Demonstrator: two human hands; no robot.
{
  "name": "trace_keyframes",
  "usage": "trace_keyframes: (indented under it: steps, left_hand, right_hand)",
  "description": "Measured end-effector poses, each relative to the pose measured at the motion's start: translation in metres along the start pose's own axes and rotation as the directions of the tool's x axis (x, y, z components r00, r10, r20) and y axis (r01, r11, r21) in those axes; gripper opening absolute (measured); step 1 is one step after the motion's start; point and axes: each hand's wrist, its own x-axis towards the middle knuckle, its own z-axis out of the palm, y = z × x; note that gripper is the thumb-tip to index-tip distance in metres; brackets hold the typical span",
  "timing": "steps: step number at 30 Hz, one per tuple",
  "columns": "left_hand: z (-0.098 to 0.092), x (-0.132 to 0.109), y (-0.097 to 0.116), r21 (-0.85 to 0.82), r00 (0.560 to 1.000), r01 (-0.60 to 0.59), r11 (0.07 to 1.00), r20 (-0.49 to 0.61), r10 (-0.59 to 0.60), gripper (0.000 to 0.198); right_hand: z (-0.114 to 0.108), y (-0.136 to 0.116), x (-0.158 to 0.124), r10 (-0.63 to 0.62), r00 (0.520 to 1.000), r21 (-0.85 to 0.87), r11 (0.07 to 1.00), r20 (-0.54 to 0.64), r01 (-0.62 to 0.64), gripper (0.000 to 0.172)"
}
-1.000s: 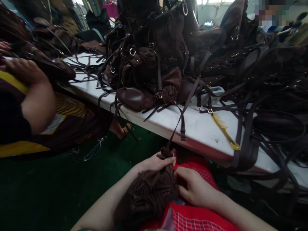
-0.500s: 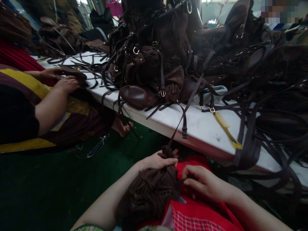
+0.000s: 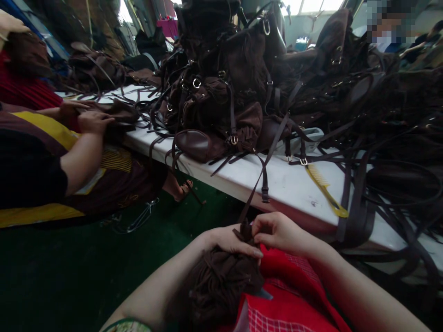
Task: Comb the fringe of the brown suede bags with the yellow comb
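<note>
Head view, seated at the bench: my left hand (image 3: 226, 240) is clenched around the gathered neck of a brown fringed bundle (image 3: 221, 286), which rests in my lap on a red cloth (image 3: 290, 286). My right hand (image 3: 282, 230) pinches the tuft at the bundle's top, just beside the left thumb. A dark strap (image 3: 258, 182) runs from that tuft up over the edge of the white table (image 3: 287, 182). On the table lie a yellow comb (image 3: 325, 190), a tall heap of brown bags (image 3: 221, 92) and, to the right, tangled loose straps (image 3: 387, 184). Green floor (image 3: 69, 272) shows below the table. At the left a co-worker's hand (image 3: 90, 122) rests on another brown piece. My right fingertips are hidden behind the tuft; the bags' outlines merge in shadow, and the far windows (image 3: 311, 5) are washed out.
</note>
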Motion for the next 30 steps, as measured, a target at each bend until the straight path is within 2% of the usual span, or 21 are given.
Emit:
trace_keyframes:
  steps: [3,5,7,9,12,13,14,16,18,20,23,25,27,28,29,30]
  left_hand:
    - [0.004,-0.01,0.003,0.037,0.992,-0.031,0.999,-0.118,0.035,0.035]
    - [0.006,-0.019,0.007,0.063,0.975,-0.043,0.997,-0.215,0.055,0.031]
    - [0.008,-0.026,0.016,0.092,0.947,-0.037,0.995,-0.316,0.064,0.029]
    - [0.009,-0.03,0.031,0.123,0.897,-0.012,0.992,-0.437,0.065,0.03]
    - [0.013,-0.028,0.063,0.193,0.806,0.034,0.981,-0.586,0.087,0.031]
    - [0.016,-0.026,0.074,0.216,0.807,0.053,0.975,-0.584,0.085,0.032]
    - [0.018,-0.022,0.084,0.25,0.826,0.077,0.965,-0.558,0.079,0.032]
    - [0.023,-0.013,0.097,0.376,0.893,0.133,0.917,-0.447,0.054,0.031]
    - [0.026,0.001,0.099,0.522,0.945,0.173,0.835,-0.326,0.008,0.03]
    - [0.025,0.02,0.088,0.587,0.96,0.185,0.788,-0.279,-0.018,0.031]
    - [0.017,0.055,0.06,0.53,0.961,0.186,0.828,-0.272,-0.041,0.032]
    - [0.01,0.076,0.044,0.46,0.975,0.168,0.872,-0.206,-0.079,0.035]
    - [0.007,0.092,0.035,0.378,0.986,0.146,0.914,-0.128,-0.105,0.04]
    - [0.006,0.098,0.034,0.337,0.988,0.121,0.934,-0.132,-0.08,0.042]
    - [0.006,0.102,0.034,0.284,0.981,0.083,0.955,-0.193,-0.028,0.046]
    - [0.006,0.105,0.035,0.211,0.952,0.037,0.977,-0.306,0.03,0.051]
  right_hand:
    - [0.003,0.013,-0.01,0.026,0.991,0.216,0.976,-0.129,0.002,0.034]
    - [0.012,0.017,-0.022,-0.015,0.998,0.364,0.931,-0.064,0.037,0.06]
    - [0.025,0.014,-0.03,-0.063,0.997,0.405,0.913,0.047,0.038,0.078]
    - [0.037,0.006,-0.032,-0.08,0.992,0.406,0.913,0.1,0.033,0.088]
    - [0.047,-0.009,-0.025,-0.152,0.97,0.566,0.824,0.191,0.017,0.084]
    - [0.048,-0.012,-0.022,-0.188,0.951,0.638,0.77,0.246,-0.013,0.078]
    - [0.05,-0.013,-0.02,-0.213,0.932,0.706,0.705,0.293,-0.061,0.072]
    - [0.056,-0.008,-0.02,-0.195,0.914,0.804,0.562,0.355,-0.193,0.063]
    - [0.065,0.002,-0.025,-0.112,0.909,0.848,0.419,0.402,-0.324,0.06]
    - [0.073,0.014,-0.03,-0.028,0.909,0.865,0.321,0.416,-0.386,0.057]
    - [0.079,0.028,-0.033,0.151,0.938,0.912,0.228,0.313,-0.341,0.052]
    - [0.079,0.031,-0.032,0.28,0.932,0.942,0.177,0.23,-0.286,0.052]
    - [0.076,0.031,-0.03,0.358,0.924,0.966,0.156,0.137,-0.204,0.055]
    - [0.074,0.03,-0.029,0.383,0.921,0.976,0.164,0.073,-0.146,0.059]
    - [0.072,0.028,-0.028,0.406,0.914,0.979,0.186,0.002,-0.084,0.063]
    - [0.069,0.027,-0.027,0.427,0.901,0.975,0.219,-0.073,-0.025,0.068]
